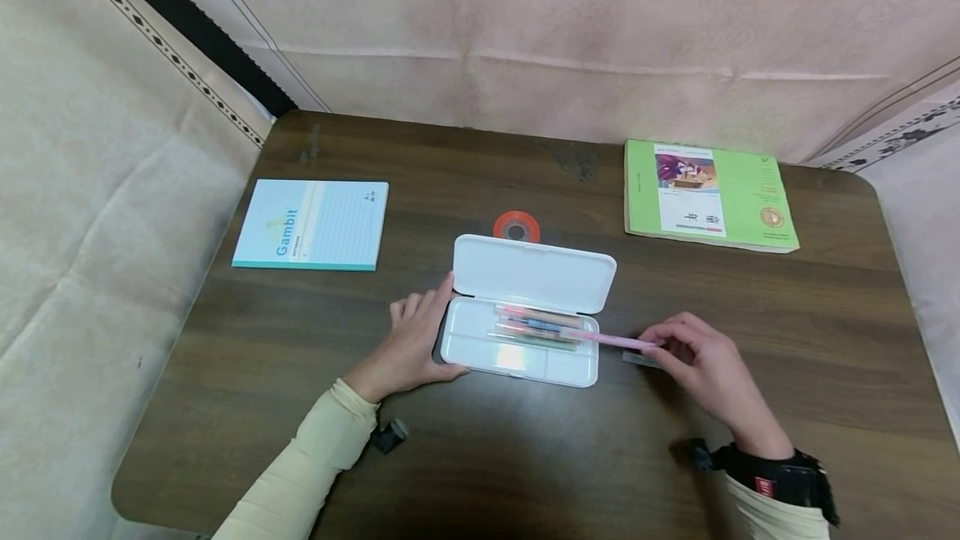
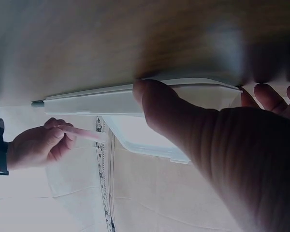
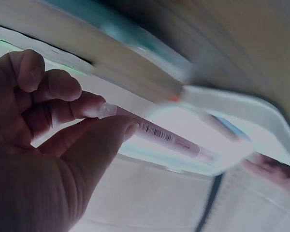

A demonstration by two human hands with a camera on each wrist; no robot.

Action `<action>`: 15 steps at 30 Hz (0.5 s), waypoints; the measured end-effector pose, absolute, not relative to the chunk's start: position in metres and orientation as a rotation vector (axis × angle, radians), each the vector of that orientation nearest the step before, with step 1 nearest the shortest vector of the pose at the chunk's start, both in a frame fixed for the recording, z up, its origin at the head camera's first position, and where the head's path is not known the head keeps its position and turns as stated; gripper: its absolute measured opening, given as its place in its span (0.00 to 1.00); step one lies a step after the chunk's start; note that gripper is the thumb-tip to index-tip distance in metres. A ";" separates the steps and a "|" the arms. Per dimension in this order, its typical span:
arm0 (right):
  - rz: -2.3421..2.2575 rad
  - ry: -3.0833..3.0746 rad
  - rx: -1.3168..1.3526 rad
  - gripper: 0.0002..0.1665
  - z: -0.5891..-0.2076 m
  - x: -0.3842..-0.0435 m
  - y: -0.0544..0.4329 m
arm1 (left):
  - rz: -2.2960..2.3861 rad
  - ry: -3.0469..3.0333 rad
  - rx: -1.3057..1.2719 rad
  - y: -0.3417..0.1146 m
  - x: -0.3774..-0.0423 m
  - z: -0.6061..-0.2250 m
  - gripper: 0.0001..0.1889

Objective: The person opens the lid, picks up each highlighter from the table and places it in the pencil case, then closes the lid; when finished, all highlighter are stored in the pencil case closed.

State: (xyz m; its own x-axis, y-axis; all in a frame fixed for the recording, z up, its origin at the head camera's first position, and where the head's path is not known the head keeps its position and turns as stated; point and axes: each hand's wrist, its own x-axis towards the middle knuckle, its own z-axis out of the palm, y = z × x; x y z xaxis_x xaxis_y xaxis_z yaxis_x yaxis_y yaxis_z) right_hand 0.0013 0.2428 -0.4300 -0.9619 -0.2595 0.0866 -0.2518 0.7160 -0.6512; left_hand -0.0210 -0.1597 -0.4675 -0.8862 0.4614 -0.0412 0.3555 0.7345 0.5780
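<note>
A white pencil case (image 1: 480,357) lies with its lid (image 1: 534,273) folded back, several pens (image 1: 540,325) inside its tray. My left hand (image 1: 416,340) holds the case's left end, thumb at the front edge and index finger near the hinge. My right hand (image 1: 701,365) pinches a pink pen (image 1: 611,340) by one end between thumb and fingers; its other end is over the pens in the tray. In the right wrist view, the pink pen (image 3: 157,135) shows a barcode and a clear end. Beneath the right hand lies a greyish slim thing (image 1: 637,359), partly hidden.
An orange roll of tape (image 1: 517,227) sits just behind the lid. A light blue notebook (image 1: 311,225) lies at the left, a green book (image 1: 750,198) at the back right. Pale cloth (image 1: 525,23) hangs behind the brown table (image 1: 480,473).
</note>
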 end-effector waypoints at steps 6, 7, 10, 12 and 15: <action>-1.073 2.834 -0.592 0.10 -0.432 -0.001 0.200 | 0.855 2.759 0.652 -0.159 -0.021 -0.468 0.68; -1.068 2.820 -0.613 0.10 -0.432 0.000 0.194 | 0.854 2.760 0.651 -0.159 -0.021 -0.468 0.68; -1.060 2.776 -0.653 0.09 -0.432 0.001 0.178 | 0.847 2.767 0.653 -0.159 -0.021 -0.468 0.68; -1.054 2.760 -0.660 0.08 -0.432 0.001 0.170 | 0.847 2.769 0.653 -0.159 -0.021 -0.468 0.68; -1.041 2.756 -0.656 0.06 -0.432 0.001 0.159 | 0.840 2.774 0.654 -0.159 -0.021 -0.468 0.69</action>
